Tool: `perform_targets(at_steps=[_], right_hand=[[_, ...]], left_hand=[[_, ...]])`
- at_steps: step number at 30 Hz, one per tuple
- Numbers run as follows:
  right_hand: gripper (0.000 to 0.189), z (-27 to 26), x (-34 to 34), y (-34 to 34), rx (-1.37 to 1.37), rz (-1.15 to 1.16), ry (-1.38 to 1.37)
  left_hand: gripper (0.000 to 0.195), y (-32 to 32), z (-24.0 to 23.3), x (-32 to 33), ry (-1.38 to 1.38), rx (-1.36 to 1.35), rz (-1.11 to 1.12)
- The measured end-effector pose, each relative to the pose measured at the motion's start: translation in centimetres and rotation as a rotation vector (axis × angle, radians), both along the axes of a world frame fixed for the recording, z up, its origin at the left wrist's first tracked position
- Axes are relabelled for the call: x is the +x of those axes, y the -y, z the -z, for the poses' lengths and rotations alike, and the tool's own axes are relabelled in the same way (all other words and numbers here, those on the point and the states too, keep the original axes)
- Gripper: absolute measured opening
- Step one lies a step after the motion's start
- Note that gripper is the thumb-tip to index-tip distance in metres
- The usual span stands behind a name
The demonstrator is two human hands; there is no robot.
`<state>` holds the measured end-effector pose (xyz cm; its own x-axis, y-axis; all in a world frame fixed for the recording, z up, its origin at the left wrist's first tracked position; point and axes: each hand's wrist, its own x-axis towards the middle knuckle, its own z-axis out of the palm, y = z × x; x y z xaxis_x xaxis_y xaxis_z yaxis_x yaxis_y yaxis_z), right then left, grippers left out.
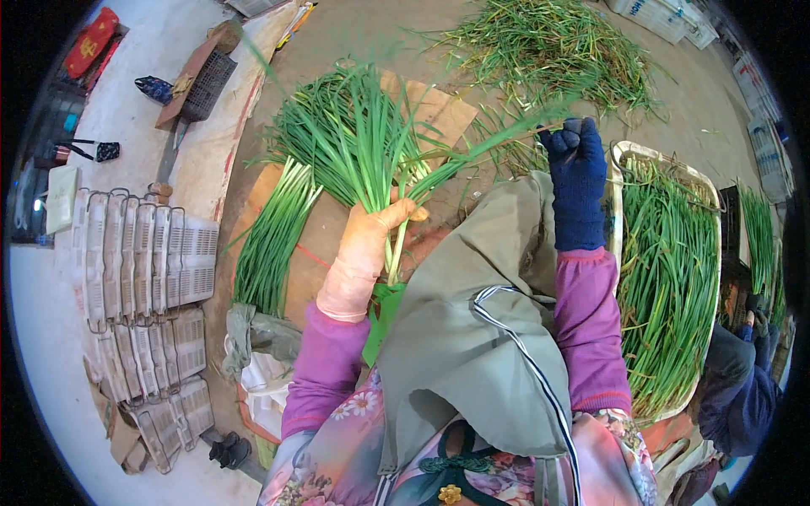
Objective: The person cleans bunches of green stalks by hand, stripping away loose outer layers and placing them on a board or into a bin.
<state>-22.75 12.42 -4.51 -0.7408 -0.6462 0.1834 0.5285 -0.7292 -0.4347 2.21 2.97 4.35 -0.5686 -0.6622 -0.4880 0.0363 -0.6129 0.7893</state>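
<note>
My left hand (364, 246), in a pale orange rubber glove, grips a bunch of garlic chives (370, 155) near its pale stem ends. The leaves fan out upward and some bend off to the right. My right hand (574, 171) wears a dark blue knit glove, raised to the right with fingers curled. A thin brownish leaf (528, 131) stretches from the bunch to its fingertips. Behind the bunch lies a heap of chives (316, 114) on cardboard (443, 107). An aligned bundle of chives (275, 237) rests to the left of my left hand.
A white crate (720, 253) full of chives stands at my right. Loose leaves form a pile (557, 50) on the floor ahead. Stacked white plastic crates (145, 253) stand at left, near a grey plastic bag (272, 335). Another person (740, 392) sits at far right.
</note>
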Motion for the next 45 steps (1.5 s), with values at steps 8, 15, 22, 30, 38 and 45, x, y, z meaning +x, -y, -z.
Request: perform_targets(at_steps=[8, 15, 22, 30, 38, 45], right_hand=[[0.022, 1.5, -8.8, -5.2, 0.090, 0.501, -0.160], [0.053, -4.3, 6.9, 3.1, 0.471, 0.035, -1.087], [0.029, -5.5, 8.5, 4.2, 0.651, 0.459, -1.926], [0.020, -6.3, 10.9, -1.0, 0.818, 0.235, -2.044], [0.020, -3.2, 5.1, -4.2, 0.926, 0.390, -1.766], [0.035, 3.1, -0.7, -1.6, 1.281, 0.470, -1.660]], left_hand=[[0.026, 1.9, 3.1, 2.6, -0.018, -0.131, 0.162], [0.023, 0.5, 2.2, 1.5, -0.007, -0.177, 0.141], [0.013, -1.3, 0.1, -0.2, -0.077, -0.046, -0.012], [0.016, 2.8, 2.9, -0.9, -0.075, -0.240, -0.063], [0.025, 5.6, 2.1, -0.2, -0.351, -0.147, -0.135], [0.051, 5.8, -1.1, 2.4, -1.229, 0.190, 0.245]])
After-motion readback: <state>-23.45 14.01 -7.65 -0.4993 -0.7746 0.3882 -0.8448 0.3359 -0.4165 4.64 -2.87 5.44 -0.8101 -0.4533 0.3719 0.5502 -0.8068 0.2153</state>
